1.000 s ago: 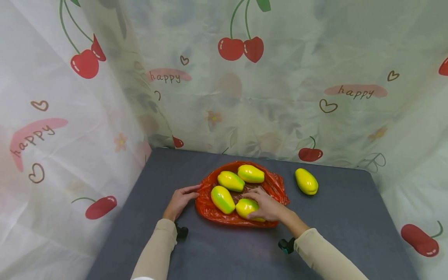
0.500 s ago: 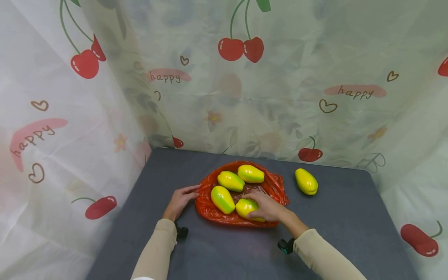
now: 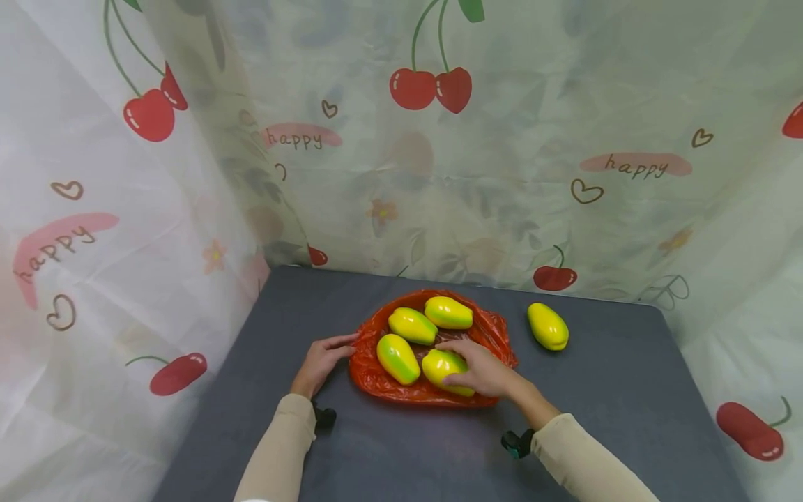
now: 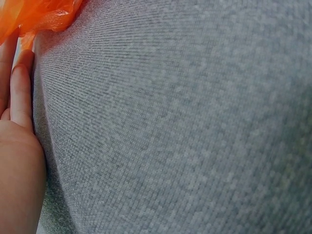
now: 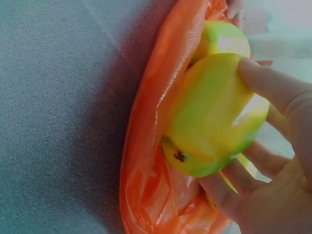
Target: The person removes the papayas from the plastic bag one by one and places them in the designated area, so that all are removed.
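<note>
A red plastic bag (image 3: 389, 394) lies spread open on the table with several yellow-green papayas in it. My left hand (image 3: 321, 362) is at the bag's left edge, its fingers reaching out and pinching the thin film. In the left wrist view, the orange-looking bag (image 4: 46, 14) meets the fingertips. At the bag's front right, my right hand (image 3: 483, 369) holds a papaya (image 5: 209, 112), thumb on one side and fingers on the other. Its brown stem mark faces the right wrist camera. Another papaya (image 3: 398, 359) sits just left of it, and two lie behind.
One more papaya (image 3: 548, 326) lies on the dark grey table (image 3: 602, 390), right of the bag. Behind the table and at both sides hangs a pale curtain (image 3: 489, 153) printed with cherries and hearts. A small black device is strapped at each wrist.
My right hand has shifted slightly, and more of the papaya under it shows now. My left hand stays at the bag's edge. The whole head view has drifted a little.
</note>
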Tool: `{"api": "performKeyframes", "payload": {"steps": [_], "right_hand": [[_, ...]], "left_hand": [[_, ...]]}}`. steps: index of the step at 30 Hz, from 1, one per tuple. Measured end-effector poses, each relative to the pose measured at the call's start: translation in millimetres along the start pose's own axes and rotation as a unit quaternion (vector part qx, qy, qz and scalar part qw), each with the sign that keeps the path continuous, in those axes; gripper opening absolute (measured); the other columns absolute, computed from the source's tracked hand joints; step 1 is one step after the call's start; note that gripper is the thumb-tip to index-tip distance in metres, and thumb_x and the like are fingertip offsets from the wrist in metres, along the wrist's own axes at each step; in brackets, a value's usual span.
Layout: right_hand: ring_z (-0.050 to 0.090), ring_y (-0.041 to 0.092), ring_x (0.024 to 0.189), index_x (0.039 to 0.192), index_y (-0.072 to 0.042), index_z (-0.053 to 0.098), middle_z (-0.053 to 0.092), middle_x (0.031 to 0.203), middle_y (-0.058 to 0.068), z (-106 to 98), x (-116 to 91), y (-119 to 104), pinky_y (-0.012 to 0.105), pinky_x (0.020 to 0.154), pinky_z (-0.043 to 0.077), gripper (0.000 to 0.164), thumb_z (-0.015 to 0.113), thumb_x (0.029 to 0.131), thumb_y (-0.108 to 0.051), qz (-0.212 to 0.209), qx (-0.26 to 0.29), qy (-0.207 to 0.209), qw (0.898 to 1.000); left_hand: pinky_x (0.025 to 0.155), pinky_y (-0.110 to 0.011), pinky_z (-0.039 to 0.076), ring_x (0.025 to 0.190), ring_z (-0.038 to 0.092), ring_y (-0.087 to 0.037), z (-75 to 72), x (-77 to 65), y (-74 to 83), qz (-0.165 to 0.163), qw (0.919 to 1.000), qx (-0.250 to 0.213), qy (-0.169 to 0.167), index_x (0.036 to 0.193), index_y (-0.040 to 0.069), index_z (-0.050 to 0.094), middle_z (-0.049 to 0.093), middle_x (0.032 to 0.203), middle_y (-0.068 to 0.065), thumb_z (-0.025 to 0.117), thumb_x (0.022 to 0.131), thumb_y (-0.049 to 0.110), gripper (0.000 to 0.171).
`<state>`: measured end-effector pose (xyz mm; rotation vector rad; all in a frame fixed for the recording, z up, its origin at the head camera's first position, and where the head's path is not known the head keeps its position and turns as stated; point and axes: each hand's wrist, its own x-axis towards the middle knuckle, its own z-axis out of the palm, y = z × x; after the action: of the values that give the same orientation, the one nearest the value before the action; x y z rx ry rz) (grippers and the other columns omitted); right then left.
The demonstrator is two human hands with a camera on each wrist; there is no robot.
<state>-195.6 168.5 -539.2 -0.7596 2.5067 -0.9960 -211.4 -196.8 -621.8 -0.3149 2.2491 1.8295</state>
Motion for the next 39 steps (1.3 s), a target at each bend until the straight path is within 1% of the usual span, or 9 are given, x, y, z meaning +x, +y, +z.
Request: {"api": "performKeyframes", "payload": {"steps": [7, 14, 18, 21, 25, 28, 33, 36, 39], "right_hand": [[0.057, 0.026, 0.126, 0.147, -0.016, 0.054, 0.057, 0.147, 0.004, -9.2, -3.4, 1.0, 0.051, 0.107, 0.05, 0.066, 0.077, 0.09, -0.038, 0.013, 0.004, 0.041, 0.999], [0.057, 0.02, 0.118, 0.145, -0.023, 0.056, 0.058, 0.143, 0.001, -22.8, -6.0, 0.1, 0.045, 0.103, 0.05, 0.064, 0.079, 0.088, -0.04, 0.048, 0.02, 0.074, 0.996], [0.059, 0.022, 0.116, 0.146, -0.022, 0.054, 0.059, 0.143, 0.005, -30.0, -8.1, -1.2, 0.044, 0.098, 0.051, 0.065, 0.078, 0.089, -0.042, 0.047, 0.008, 0.095, 0.994], [0.059, 0.027, 0.12, 0.148, -0.02, 0.052, 0.056, 0.146, 0.01, -33.7, -11.2, -0.3, 0.049, 0.099, 0.052, 0.067, 0.075, 0.09, -0.045, 0.049, 0.007, 0.113, 0.992], [0.058, 0.029, 0.121, 0.15, -0.017, 0.049, 0.054, 0.149, 0.012, -38.9, -16.7, 4.0, 0.049, 0.098, 0.053, 0.069, 0.072, 0.092, -0.048, 0.065, 0.028, 0.132, 0.989], [0.059, 0.027, 0.118, 0.151, -0.016, 0.047, 0.055, 0.147, 0.01, -45.1, -20.6, 7.5, 0.044, 0.095, 0.053, 0.071, 0.071, 0.093, -0.049, 0.077, 0.043, 0.139, 0.986], [0.059, 0.027, 0.111, 0.153, -0.014, 0.045, 0.056, 0.143, 0.012, -58.0, -26.8, 13.4, 0.038, 0.09, 0.053, 0.071, 0.07, 0.094, -0.046, 0.086, 0.05, 0.158, 0.982], [0.058, 0.029, 0.111, 0.153, -0.014, 0.044, 0.056, 0.141, 0.014, -65.0, -31.2, 16.8, 0.039, 0.089, 0.053, 0.071, 0.07, 0.095, -0.045, 0.096, 0.044, 0.172, 0.979], [0.058, 0.032, 0.116, 0.154, -0.013, 0.043, 0.056, 0.144, 0.015, -70.9, -35.5, 20.4, 0.045, 0.093, 0.053, 0.072, 0.07, 0.095, -0.045, 0.108, 0.041, 0.189, 0.975]], "left_hand": [[0.123, -0.051, 0.037, 0.141, 0.052, -0.026, -1.2, -1.6, -0.5, -0.007, 1.0, -0.004, 0.004, 0.125, 0.025, 0.075, 0.067, 0.14, -0.004, 0.075, 0.092, 0.025, 0.033], [0.123, -0.052, 0.036, 0.141, 0.052, -0.028, -0.6, -0.6, -0.6, -0.004, 1.0, -0.003, 0.001, 0.126, 0.023, 0.075, 0.066, 0.141, -0.006, 0.074, 0.092, 0.025, 0.034], [0.123, -0.052, 0.036, 0.142, 0.051, -0.028, -2.5, 0.0, -1.9, -0.005, 1.0, 0.001, 0.002, 0.127, 0.024, 0.074, 0.066, 0.142, -0.006, 0.074, 0.092, 0.027, 0.035], [0.123, -0.052, 0.036, 0.142, 0.051, -0.028, -3.9, -1.3, -2.4, -0.003, 1.0, 0.007, 0.002, 0.128, 0.024, 0.074, 0.066, 0.141, -0.006, 0.074, 0.092, 0.028, 0.036], [0.122, -0.053, 0.036, 0.143, 0.05, -0.031, -4.3, -17.5, 19.7, -0.004, 0.9998, 0.013, -0.012, 0.131, 0.017, 0.071, 0.064, 0.143, -0.01, 0.072, 0.095, 0.022, 0.037], [0.123, -0.054, 0.035, 0.145, 0.047, -0.034, -3.6, -20.7, 25.9, -0.007, 0.9997, 0.012, -0.021, 0.133, 0.012, 0.07, 0.061, 0.145, -0.013, 0.069, 0.096, 0.018, 0.037], [0.125, -0.054, 0.032, 0.147, 0.046, -0.032, -1.5, -2.8, 3.0, -0.007, 0.9999, 0.002, -0.01, 0.132, 0.018, 0.071, 0.061, 0.147, -0.01, 0.072, 0.095, 0.023, 0.038], [0.124, -0.054, 0.033, 0.145, 0.048, -0.03, -1.2, -0.3, -0.4, -0.006, 1.0, 0.003, -0.003, 0.131, 0.021, 0.072, 0.063, 0.145, -0.008, 0.073, 0.094, 0.026, 0.037], [0.123, -0.053, 0.035, 0.143, 0.05, -0.029, -1.8, -0.1, -1.2, -0.002, 1.0, 0.006, -0.003, 0.129, 0.023, 0.073, 0.064, 0.143, -0.006, 0.074, 0.093, 0.029, 0.037]]}}
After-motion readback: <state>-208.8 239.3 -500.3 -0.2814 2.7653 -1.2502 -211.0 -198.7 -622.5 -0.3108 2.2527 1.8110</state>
